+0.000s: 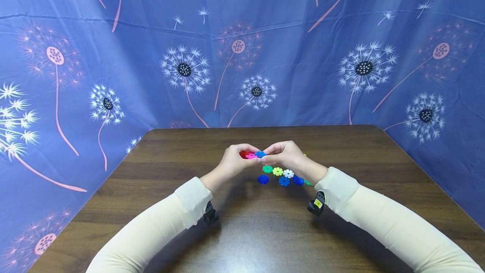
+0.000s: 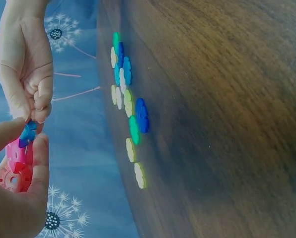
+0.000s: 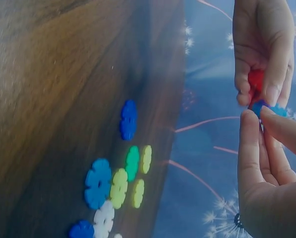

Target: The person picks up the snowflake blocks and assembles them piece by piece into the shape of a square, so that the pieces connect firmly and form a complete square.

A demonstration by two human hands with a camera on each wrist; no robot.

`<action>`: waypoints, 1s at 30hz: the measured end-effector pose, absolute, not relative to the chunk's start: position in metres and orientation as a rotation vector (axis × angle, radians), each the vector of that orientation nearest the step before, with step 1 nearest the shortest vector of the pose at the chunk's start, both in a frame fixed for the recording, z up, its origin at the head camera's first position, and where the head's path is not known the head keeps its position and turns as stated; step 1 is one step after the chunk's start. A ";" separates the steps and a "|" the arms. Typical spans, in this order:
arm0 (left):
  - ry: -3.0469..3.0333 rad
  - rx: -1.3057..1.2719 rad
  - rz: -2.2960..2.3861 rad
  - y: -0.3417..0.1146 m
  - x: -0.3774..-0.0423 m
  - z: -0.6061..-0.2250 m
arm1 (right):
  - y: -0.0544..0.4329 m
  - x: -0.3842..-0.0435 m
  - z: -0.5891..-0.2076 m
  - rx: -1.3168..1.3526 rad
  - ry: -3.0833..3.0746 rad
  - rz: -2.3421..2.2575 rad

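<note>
My left hand [image 1: 233, 161] grips a joined string of plastic snowflake building discs above the table. In it are a red disc [image 2: 15, 179], a pink disc [image 2: 16, 154] and a blue disc [image 1: 260, 154] at the right end. Thumb and fingertips of my right hand [image 1: 287, 155] pinch that blue disc at its edge, right by the left fingertips. Fingers of both hands cover part of the string, so how the blue and pink discs fit together is partly hidden.
Loose discs lie on the brown wooden table [image 1: 242, 222] below the hands: a green disc [image 1: 267, 169], a yellow disc [image 1: 278, 171], a white disc [image 1: 289, 173], a dark blue disc [image 1: 263, 179] and several others. A blue dandelion-print cloth [image 1: 295, 96] hangs behind the table.
</note>
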State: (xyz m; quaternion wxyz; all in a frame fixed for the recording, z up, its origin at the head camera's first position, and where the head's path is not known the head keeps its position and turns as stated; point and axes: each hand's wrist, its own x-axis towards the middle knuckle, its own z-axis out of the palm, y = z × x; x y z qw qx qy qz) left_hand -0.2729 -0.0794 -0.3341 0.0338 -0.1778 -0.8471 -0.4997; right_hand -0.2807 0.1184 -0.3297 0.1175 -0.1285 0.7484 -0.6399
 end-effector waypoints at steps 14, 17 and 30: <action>-2.559 -0.500 -1.593 -0.080 -0.273 -0.340 | 0.141 -0.292 -0.323 -0.309 2.360 -1.695; -2.556 -0.482 -1.608 -0.080 -0.272 -0.341 | 0.145 -0.296 -0.324 -0.280 2.386 -1.656; -2.560 -0.405 -1.644 -0.079 -0.271 -0.339 | 0.166 -0.313 -0.332 -0.132 2.509 -1.553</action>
